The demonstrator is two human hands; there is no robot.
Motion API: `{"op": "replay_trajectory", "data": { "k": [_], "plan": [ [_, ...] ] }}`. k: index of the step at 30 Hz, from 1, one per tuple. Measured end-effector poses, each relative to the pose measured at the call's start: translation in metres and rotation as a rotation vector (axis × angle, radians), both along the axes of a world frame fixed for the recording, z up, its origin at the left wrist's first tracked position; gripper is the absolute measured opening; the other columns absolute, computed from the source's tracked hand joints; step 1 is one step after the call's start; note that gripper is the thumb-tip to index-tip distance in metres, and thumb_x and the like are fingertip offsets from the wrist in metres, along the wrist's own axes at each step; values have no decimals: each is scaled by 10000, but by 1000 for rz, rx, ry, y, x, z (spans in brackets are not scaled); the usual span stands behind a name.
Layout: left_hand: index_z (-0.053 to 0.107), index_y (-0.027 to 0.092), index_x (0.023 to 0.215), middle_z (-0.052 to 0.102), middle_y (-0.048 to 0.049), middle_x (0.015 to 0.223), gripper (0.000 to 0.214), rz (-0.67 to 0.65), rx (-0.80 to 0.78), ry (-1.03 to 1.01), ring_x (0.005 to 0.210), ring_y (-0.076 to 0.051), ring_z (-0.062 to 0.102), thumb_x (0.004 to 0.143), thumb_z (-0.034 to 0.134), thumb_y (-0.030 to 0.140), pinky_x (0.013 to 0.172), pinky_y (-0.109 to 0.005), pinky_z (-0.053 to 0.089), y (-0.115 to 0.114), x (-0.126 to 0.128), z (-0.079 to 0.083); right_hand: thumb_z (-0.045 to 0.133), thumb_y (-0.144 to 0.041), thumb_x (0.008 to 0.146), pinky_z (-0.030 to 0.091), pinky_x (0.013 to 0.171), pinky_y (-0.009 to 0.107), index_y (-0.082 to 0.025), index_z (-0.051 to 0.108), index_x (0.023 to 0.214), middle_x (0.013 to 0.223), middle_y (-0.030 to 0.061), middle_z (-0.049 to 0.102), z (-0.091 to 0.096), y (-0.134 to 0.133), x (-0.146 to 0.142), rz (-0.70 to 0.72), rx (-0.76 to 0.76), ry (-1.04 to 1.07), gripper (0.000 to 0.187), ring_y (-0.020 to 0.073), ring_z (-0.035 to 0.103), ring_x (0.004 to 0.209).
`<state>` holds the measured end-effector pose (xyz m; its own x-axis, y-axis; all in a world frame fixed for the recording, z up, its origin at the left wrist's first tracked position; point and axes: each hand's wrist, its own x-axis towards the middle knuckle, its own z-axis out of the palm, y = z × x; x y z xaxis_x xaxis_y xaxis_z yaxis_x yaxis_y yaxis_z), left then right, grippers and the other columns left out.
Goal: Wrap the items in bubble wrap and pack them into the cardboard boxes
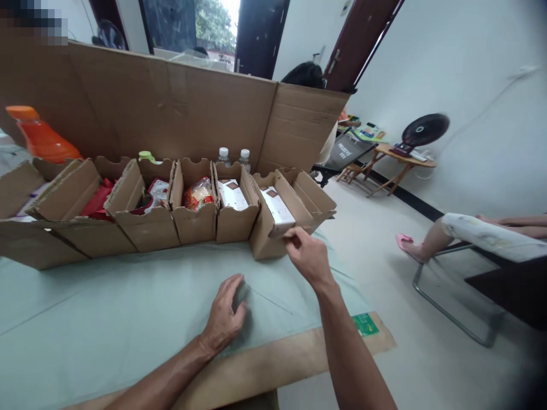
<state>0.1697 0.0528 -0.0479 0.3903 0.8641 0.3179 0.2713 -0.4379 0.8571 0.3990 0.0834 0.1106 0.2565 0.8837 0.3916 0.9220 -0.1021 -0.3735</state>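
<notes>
My right hand is closed in a pinch at the front rim of a narrow open cardboard bin near the right end of a row. Inside that bin lies a white box, its near end close to my fingertips. My left hand hovers over or rests on the pale green tablecloth, fingers and thumb apart, holding nothing. Left of the pinched bin, another bin holds a similar white carton. Further left, bins contain a food packet with red print and a red package.
A tall cardboard panel stands behind the bins. An orange drink bottle and two clear bottles rise behind the row. Across the floor to the right are a small wooden table with a fan and a seated person's leg.
</notes>
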Motion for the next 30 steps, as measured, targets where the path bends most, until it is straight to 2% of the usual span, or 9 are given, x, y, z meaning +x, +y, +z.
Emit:
{"op": "replay_trajectory", "data": {
  "k": [5,8,9,11,14,17,19,24,30],
  "plan": [
    [401,190,1522,527,-180,1489,670,136,8,-84,1367,-308,535,870,554,166,1133,-550,471,-2,-9,22,599,-352,810,547,692,350,-274,734,897,831,17,781,-11,-137,18,78,118,113,178,243,727,736],
    [353,218,1560,492,-175,1529,726,134,-16,-142,1394,-314,512,874,589,189,1136,-539,464,-12,-13,38,702,-439,729,578,688,412,-309,763,860,858,29,787,-25,-219,37,-22,124,251,194,304,743,777],
    [333,226,1572,469,-174,1554,753,111,-36,-154,1414,-323,493,871,604,197,1149,-547,450,-16,-12,43,730,-442,716,585,715,431,-313,770,945,917,45,793,-32,-241,42,-110,171,334,266,328,750,838],
    [290,239,1596,402,-169,1617,814,33,-97,-165,1469,-347,433,860,635,218,1184,-578,402,-22,-7,51,768,-458,717,583,821,494,-323,668,1305,1100,95,783,-49,-275,45,-303,302,527,612,377,734,1013],
    [274,208,1608,360,-175,1650,879,-113,-215,-172,1518,-372,359,825,672,237,1225,-603,336,-25,11,57,776,-530,730,545,918,578,-275,386,1571,1238,171,730,-78,-292,36,-470,336,746,962,418,689,1129],
    [373,168,1564,463,-168,1590,844,-233,-273,-213,1482,-355,423,774,672,181,1233,-563,347,-23,26,58,785,-604,700,536,956,571,-198,554,1419,1218,181,721,-102,-277,19,-438,223,784,857,431,672,1145],
    [435,176,1526,522,-142,1548,793,-222,-262,-242,1439,-334,479,764,651,147,1221,-539,376,-23,26,58,775,-616,712,506,1025,558,-180,606,1333,1251,166,705,-107,-256,5,-381,215,749,777,427,621,1236],
    [509,181,1447,633,-122,1411,618,49,-264,-278,1311,-287,593,838,612,211,1124,-456,486,-29,-23,57,758,-580,754,397,1147,553,-195,627,1291,1293,137,684,-88,-177,-30,-130,198,655,674,382,556,1317],
    [528,159,1408,697,-120,1242,589,449,-197,-268,1184,-274,658,845,629,298,1025,-415,536,7,-101,60,743,-497,767,516,1014,474,-204,636,1232,1199,119,722,-76,-48,-83,255,128,747,560,304,654,1120]
  ]
}}
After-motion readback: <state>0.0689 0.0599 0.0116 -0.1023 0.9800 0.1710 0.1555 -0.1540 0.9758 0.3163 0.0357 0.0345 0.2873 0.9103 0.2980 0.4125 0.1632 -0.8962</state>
